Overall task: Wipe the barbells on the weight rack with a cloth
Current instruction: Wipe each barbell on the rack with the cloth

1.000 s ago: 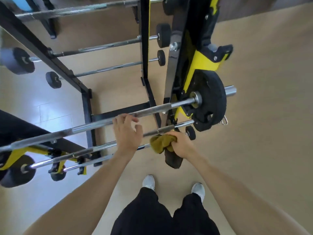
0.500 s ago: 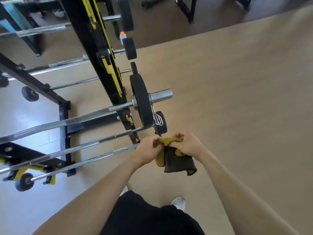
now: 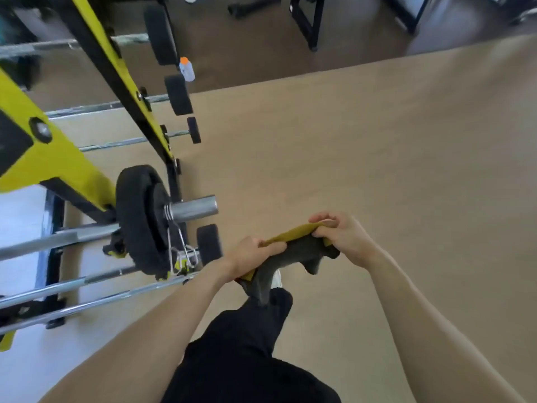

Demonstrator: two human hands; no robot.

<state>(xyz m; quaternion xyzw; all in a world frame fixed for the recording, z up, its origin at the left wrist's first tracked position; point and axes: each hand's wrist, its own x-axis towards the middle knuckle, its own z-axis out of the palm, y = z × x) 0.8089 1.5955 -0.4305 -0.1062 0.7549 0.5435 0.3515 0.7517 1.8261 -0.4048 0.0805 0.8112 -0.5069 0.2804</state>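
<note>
A yellow and dark grey cloth (image 3: pixel 293 251) is stretched between both hands in front of me, clear of the rack. My left hand (image 3: pixel 251 255) grips its left end and my right hand (image 3: pixel 341 237) pinches its right end. The black and yellow weight rack (image 3: pixel 87 53) stands at the left with several chrome barbells across it. The nearest big barbell (image 3: pixel 194 209) carries a black plate (image 3: pixel 139 219) and its sleeve end points toward my hands. Thinner bars (image 3: pixel 87 289) lie below it.
A small white bottle with an orange cap (image 3: pixel 186 68) sits by the rack upright. Dark equipment frames (image 3: pixel 308 21) stand at the far top. Tan floor (image 3: pixel 377 155) spreads to the right. My black trousers (image 3: pixel 247 344) and one white shoe (image 3: pixel 276 279) show below.
My left hand let go of the barbell and joined the right hand on the cloth. Both hands pulled the cloth apart, away from the bars. The view swung right.
</note>
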